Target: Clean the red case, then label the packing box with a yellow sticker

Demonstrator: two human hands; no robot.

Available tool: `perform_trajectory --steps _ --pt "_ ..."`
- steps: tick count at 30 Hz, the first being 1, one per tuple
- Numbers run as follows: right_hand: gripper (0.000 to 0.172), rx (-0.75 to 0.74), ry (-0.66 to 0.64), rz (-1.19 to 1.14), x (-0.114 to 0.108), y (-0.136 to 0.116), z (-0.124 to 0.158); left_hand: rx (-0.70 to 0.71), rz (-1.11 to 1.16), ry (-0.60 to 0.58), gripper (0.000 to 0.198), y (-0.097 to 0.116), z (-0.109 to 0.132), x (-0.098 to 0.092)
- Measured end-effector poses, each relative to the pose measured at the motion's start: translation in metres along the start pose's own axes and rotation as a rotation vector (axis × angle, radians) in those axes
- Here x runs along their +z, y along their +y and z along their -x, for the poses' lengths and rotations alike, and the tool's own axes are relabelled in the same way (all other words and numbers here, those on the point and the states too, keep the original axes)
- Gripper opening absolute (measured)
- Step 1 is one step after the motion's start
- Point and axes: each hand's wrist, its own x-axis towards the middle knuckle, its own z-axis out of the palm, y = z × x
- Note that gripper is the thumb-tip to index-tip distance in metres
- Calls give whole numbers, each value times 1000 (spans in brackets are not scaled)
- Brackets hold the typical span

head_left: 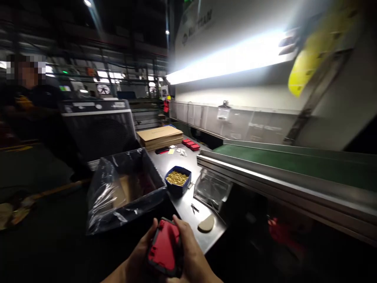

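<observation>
Being grasped by the fingers of the left hand and right hand at bottom centre, the red-and-black part is not yet set down; whether work on it is finished cannot be told.

Part: red-faced, black-rimmed, oblong with rounded corners; held in both hands, red face turned upward, its long axis running away from the viewer, beside the table's near left edge.

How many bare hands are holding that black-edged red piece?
2: the left hand on the left of the red piece, the right hand on its right. No others show.
</observation>
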Motion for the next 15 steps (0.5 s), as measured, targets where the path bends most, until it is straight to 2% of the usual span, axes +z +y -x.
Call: perform_trajectory --steps 3,4,5,6,8,10,11,13,15 --pt "123 -27 -193 -81 -9 9 -6 -88 87 58 61 11 12 -8" --pt "134 30 -215 -96 -17 14 -8 -80 81 105 59 14 13 -12" --pt "139 137 -182 -86 -26 20 -10 -47 56 168 59 17 12 -16" --pt "138 282 -85 -49 -35 28 -13 3 16 239 60 21 11 -21" --pt "126 600 242 88 -51 49 -19 133 -91 363 65 28 6 -29" --pt "121 802 516 219 -62 72 -23 258 -173 408 74 33 1 -32" --pt "122 861 594 251 -65 82 -24 303 -197 413 75 34 -1 -31" --pt "117 938 656 265 -70 98 -21 381 -234 408 68 34 -1 -22" --pt "90 953 630 231 -76 110 -11 417 -256 391 56 32 0 -9"
